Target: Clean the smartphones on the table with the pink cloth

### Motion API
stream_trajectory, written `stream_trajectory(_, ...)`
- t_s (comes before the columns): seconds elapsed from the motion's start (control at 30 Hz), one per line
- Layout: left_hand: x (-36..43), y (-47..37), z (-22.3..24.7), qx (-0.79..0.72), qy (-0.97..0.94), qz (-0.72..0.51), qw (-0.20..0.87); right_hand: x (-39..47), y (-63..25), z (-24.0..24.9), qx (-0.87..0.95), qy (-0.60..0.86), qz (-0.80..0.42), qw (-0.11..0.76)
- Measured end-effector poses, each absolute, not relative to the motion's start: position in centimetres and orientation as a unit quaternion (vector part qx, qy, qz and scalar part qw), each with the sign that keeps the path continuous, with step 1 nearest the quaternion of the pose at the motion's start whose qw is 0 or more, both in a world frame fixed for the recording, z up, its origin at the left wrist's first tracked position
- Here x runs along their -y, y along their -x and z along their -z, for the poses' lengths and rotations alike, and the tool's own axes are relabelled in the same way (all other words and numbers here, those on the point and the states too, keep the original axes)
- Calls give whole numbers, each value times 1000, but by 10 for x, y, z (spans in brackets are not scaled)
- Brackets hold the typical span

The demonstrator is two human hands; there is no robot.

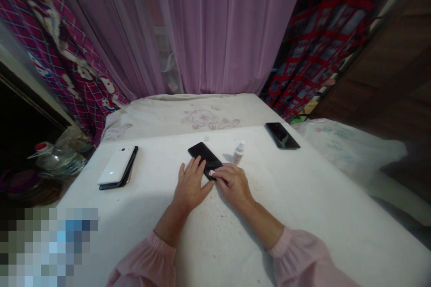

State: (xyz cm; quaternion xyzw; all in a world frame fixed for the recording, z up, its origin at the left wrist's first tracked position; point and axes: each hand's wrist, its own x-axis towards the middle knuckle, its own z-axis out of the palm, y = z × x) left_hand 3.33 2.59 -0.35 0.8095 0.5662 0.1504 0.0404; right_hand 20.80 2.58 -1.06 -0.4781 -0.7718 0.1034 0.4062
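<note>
A black smartphone (202, 149) lies aslant on the white tabletop, its dark face up. My left hand (191, 184) rests over its left side with fingers spread, the fingertips touching the glass. Pinched in my right hand (234, 183) at the phone's near end is a small pale pink piece (211, 173); whether it is cloth, paper or an eraser I cannot tell. The fingers hide the phone's near right corner. Just beyond my right hand stands a small white bottle (239, 152) with a narrow top.
To the left, a white phone (116, 166) lies stacked on darker ones. Another black phone (282, 135) lies at the back right. Dark specks dot the white table (286, 197) near my wrists. Beyond the left edge stands a clear jug (60, 158) with a red cap.
</note>
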Motion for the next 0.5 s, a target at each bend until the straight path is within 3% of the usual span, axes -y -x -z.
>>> stream_trajectory(0.5,-25,-34,2,-562,-811,-159,36,-31,-219,12,733,550,-67,394)
